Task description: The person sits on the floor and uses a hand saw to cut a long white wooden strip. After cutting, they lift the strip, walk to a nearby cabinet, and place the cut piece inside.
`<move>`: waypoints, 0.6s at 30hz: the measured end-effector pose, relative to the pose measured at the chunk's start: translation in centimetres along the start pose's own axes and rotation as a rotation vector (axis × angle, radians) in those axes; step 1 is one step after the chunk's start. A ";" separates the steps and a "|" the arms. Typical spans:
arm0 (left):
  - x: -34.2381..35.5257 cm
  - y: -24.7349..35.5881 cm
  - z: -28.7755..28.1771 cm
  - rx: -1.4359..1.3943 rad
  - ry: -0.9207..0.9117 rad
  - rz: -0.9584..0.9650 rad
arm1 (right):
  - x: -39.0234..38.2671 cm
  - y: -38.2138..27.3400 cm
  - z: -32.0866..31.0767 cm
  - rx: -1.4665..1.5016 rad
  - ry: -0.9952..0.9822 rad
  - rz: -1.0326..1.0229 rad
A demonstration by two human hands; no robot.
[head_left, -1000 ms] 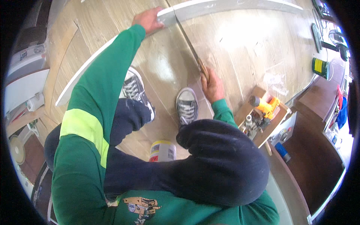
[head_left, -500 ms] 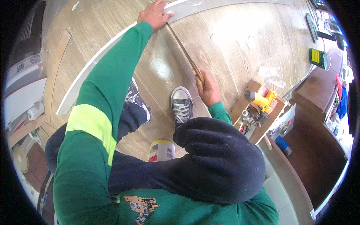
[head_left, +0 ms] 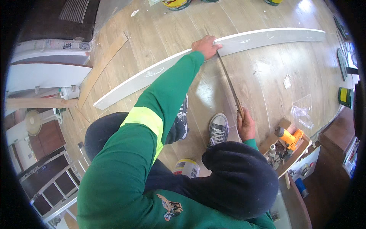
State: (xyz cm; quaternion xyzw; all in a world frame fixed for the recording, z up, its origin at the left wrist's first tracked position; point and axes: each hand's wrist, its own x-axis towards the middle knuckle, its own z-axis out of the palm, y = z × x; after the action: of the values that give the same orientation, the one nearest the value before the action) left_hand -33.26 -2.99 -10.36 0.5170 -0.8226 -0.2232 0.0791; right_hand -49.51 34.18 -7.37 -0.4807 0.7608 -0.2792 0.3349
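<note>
A long white board (head_left: 274,37) stands on edge across the floor in front of my feet. My left hand (head_left: 206,46) grips its upper edge near the middle, thumb stretched toward a thin saw blade. My right hand (head_left: 246,124), lower and to the right, is closed round the brown handle of the handsaw (head_left: 228,81). The blade runs up and left from that handle and meets the board right beside my left thumb. The far end of the blade shows just past the board.
A wooden toolbox (head_left: 284,168) holding an orange drill (head_left: 290,138) lies right of my knee. Beneath me stands a white bucket (head_left: 187,168). A thin wooden strip (head_left: 103,68) lies at left, near a metal ladder (head_left: 59,187). Paint buckets (head_left: 176,4) stand beyond the board.
The view has shifted, so the whole board and buckets beyond it now show. Both hands keep their holds on the board and handsaw; the saw still meets the board beside my left hand.
</note>
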 end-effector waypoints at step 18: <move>-0.8 1.3 0.6 0.079 -0.015 -0.055 | -4.6 1.9 0.1 -0.042 -0.012 0.062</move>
State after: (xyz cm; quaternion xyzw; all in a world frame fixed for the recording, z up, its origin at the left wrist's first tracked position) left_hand -34.22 -1.67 -10.21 0.5405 -0.8167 -0.1965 0.0464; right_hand -49.02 39.07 -7.74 -0.4655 0.7789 -0.2500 0.3380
